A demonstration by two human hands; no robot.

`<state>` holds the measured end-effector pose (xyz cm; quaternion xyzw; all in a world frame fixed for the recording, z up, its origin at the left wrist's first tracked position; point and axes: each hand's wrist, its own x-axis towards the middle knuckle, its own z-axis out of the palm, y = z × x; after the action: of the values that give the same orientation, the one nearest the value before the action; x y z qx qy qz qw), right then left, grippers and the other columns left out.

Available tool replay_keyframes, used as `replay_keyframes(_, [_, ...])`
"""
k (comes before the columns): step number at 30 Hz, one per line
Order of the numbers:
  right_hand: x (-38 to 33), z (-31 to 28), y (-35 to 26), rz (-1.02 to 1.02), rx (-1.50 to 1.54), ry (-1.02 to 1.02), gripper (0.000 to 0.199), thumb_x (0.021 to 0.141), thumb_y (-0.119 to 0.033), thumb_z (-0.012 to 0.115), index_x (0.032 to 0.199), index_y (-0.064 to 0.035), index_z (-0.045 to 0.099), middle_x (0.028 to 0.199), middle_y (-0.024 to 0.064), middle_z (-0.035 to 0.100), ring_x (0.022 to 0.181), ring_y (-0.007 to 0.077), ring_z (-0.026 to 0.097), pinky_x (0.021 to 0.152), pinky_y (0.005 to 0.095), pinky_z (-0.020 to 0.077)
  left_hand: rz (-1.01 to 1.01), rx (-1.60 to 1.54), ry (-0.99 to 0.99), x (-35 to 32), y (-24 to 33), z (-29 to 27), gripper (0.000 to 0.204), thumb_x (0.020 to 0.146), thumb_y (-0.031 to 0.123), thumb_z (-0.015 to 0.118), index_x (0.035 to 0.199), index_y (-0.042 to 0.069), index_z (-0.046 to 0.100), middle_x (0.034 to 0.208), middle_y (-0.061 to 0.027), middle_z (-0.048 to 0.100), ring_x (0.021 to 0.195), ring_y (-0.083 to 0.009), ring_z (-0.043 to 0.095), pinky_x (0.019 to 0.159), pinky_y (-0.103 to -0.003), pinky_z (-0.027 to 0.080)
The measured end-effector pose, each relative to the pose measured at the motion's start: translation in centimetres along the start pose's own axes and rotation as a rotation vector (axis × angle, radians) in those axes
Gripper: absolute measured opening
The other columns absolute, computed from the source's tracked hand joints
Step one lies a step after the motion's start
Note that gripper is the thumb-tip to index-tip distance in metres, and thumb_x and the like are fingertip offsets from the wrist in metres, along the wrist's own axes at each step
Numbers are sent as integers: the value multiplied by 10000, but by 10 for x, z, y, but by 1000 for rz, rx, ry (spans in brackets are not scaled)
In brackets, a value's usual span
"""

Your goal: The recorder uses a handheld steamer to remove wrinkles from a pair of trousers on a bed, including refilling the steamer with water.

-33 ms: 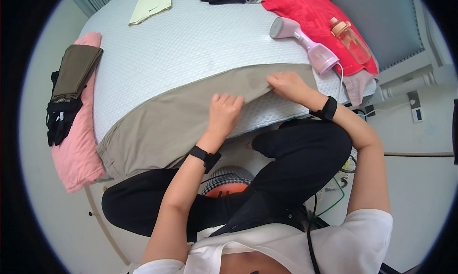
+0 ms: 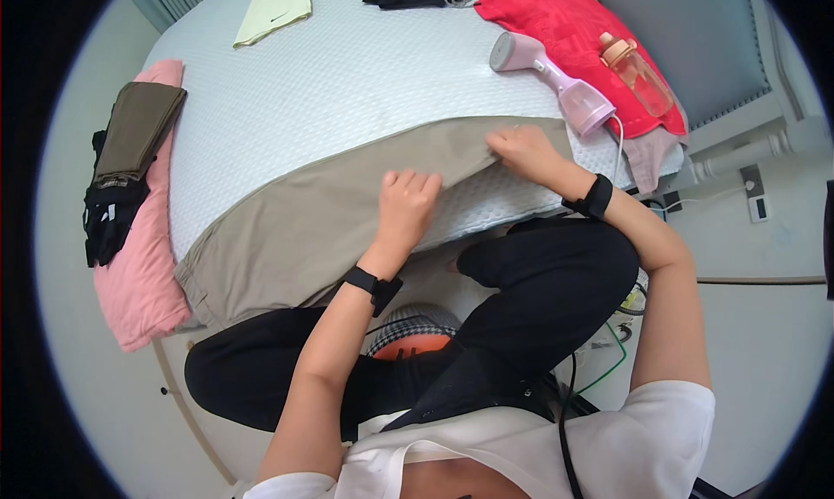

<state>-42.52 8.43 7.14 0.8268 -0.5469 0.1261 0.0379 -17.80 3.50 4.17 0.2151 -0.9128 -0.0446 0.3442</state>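
Observation:
A beige garment (image 2: 295, 230) lies stretched along the near edge of a bed with a white textured cover (image 2: 347, 91). My left hand (image 2: 407, 205) rests flat on the garment's middle, fingers extended and holding nothing. My right hand (image 2: 521, 152) is at the garment's right end, its fingers pinching the upper edge of the fabric. Both wrists wear black bands. I sit beside the bed in black trousers.
A pink handheld steamer (image 2: 560, 86) lies just beyond my right hand, next to a red garment (image 2: 556, 17) and a bottle (image 2: 638, 73). At the left, an olive folded garment (image 2: 139, 130) and black clothing (image 2: 109, 217) lie on a pink cushion (image 2: 135, 299). A pale green cloth (image 2: 274, 8) lies far back.

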Motion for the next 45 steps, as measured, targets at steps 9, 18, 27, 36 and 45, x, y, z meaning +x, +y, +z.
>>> replay_keyframes(9, [-54,-35,51,167,-421,510,121,676,-18,554,757,-70,480,712,116,534,658,303,551,533,429,394,-46,72,67,-11,11,-11,105,702,6,553,712,102,514,648,-43,483,653,-217,504,595,-327,328])
replay_keyframes(18, [-30,-15,107,505,-140,7,86,760,-118,530,783,-38,551,743,187,579,751,365,583,642,477,441,-314,-30,-205,2,-38,-11,105,724,40,566,818,62,526,658,-151,582,619,-328,588,538,-457,419])
replay_keyframes(27, [-22,-83,83,-14,-569,614,160,655,-52,615,789,-110,550,763,38,489,777,235,509,753,377,387,-121,161,119,-9,-23,-46,139,681,42,600,782,85,514,679,-77,532,664,-251,533,602,-363,369])
replay_keyframes(36, [-148,54,76,615,-368,-114,238,741,-81,543,977,-100,525,940,111,503,957,299,511,763,430,430,-77,162,-262,-76,27,37,99,708,117,562,799,126,524,755,-30,497,748,-197,520,628,-332,371])
replay_keyframes(45, [-51,51,4,-85,168,-203,541,854,-305,543,1360,-194,388,1443,98,316,1347,291,262,1067,536,202,-87,3,-424,-79,27,27,203,740,149,598,933,100,563,839,-60,523,824,-240,540,692,-352,431])
